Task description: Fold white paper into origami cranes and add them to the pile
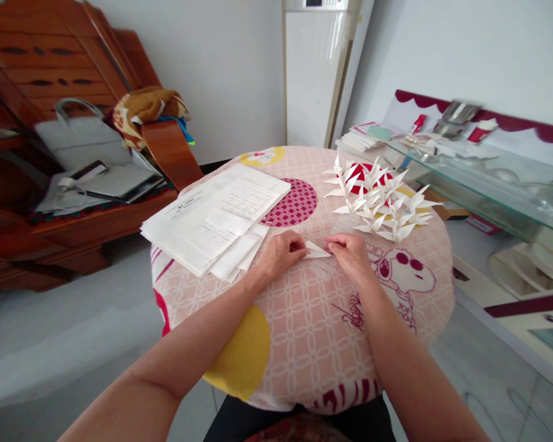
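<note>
A small white folded paper piece [316,250] lies flat on the round table's patterned pink cloth [313,319]. My left hand [281,253] pinches its left end with curled fingers. On the paper's right end rests my right hand [349,252], fingers bent and pressing down. Just beyond my right hand sits a heap of several finished white paper cranes [381,199]. A stack of printed white sheets [214,221] lies to the left of my left hand.
A wooden bench [50,153] with a grey bag, papers and a bundled cloth stands at the left. A glass-topped cabinet [488,178] with cups and small items runs along the right. A tall white air conditioner [316,73] stands behind the table.
</note>
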### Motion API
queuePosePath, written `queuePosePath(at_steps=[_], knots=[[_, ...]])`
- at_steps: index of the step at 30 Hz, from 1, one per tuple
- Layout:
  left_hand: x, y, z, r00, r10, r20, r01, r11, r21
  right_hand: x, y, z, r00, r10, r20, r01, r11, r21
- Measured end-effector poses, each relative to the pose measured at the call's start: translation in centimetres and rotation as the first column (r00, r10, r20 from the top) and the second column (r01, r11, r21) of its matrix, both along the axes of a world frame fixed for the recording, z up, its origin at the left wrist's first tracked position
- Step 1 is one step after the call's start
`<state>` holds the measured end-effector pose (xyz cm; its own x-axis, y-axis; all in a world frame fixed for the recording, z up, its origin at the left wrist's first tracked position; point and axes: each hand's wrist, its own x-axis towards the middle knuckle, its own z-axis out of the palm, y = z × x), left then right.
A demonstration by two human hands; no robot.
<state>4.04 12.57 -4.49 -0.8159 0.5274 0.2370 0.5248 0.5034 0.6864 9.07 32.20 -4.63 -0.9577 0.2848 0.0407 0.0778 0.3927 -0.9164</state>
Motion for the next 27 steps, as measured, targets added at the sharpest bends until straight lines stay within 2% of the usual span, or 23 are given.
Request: queuePosePath(at_steps=[4, 7, 11, 15, 21, 27], knots=[[-0.2, -0.2, -0.2, 0.995, -0.101, -0.007, 0.101, 0.995, 0.023, 0.7, 0.8, 1.1, 0.998, -0.030, 0.056, 0.029, 0.999, 0.022], [-0.4, -0.2, -0.5, 0.988, -0.155, -0.026, 0.156, 0.988, 0.017, 1.3, 1.4, 1.7, 0.996, 0.054, 0.070, -0.063, 0.990, 0.126], [-0.6, -0.3, -0.6, 0.981, -0.188, -0.052, 0.188, 0.982, -0.016, 1.7, 1.7, 1.7, 0.973, 0.196, 0.123, -0.223, 0.934, 0.277], [-0.6, -0.3, -0.5, 0.973, -0.215, -0.079, 0.210, 0.975, -0.074, 1.6, 1.5, 1.5, 0.962, 0.231, 0.143, -0.270, 0.881, 0.390], [-0.6, -0.1, -0.5, 0.938, -0.302, -0.172, 0.259, 0.937, -0.235, 1.5, 1.8, 1.4, 0.960, 0.220, 0.173, -0.272, 0.881, 0.388], [-0.4, -0.1, -0.5, 0.918, -0.330, -0.219, 0.254, 0.915, -0.314, 1.7, 1.9, 1.5, 0.966, 0.145, 0.215, -0.218, 0.903, 0.370]])
